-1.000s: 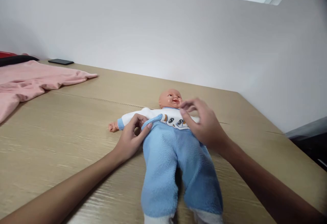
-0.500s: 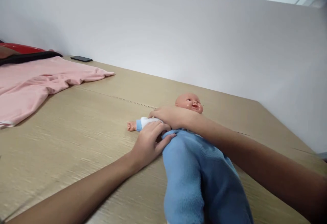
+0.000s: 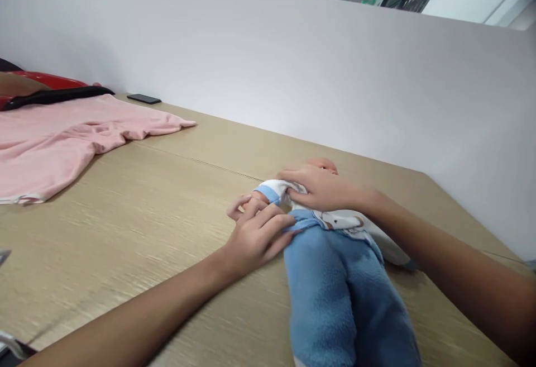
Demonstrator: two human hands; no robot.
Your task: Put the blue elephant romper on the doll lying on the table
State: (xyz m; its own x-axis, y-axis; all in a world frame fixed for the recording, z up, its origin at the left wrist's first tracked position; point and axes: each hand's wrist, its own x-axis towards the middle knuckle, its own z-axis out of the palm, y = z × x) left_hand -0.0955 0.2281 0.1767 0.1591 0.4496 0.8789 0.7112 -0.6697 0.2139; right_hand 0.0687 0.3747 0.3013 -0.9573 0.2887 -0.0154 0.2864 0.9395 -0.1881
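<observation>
A baby doll [image 3: 322, 164] lies on its back on the table, most of its head hidden behind my right hand. It wears a white top [image 3: 341, 220] with a printed figure and blue fleece pants [image 3: 320, 283]. My right hand [image 3: 320, 187] is closed on the white sleeve [image 3: 282, 187], near the doll's shoulder. The sleeve's blue cuff and the doll's bent arm point left. My left hand [image 3: 259, 230] is at the pants' waistband, its fingers curled about the doll's small hand [image 3: 256, 198] and its thumb against the blue cloth.
Pink clothing [image 3: 75, 138] is spread over the table [image 3: 167, 227] at the left. Behind it lie a red and black object [image 3: 58, 89] and a dark phone [image 3: 144, 99]. A white partition [image 3: 268, 65] stands along the back. Part of a metallic object [image 3: 14, 344] shows at lower left.
My right hand has lifted slightly and now grips the sleeve. The doll's arm is bent and raised from the table. My left hand has come round the doll's hand.
</observation>
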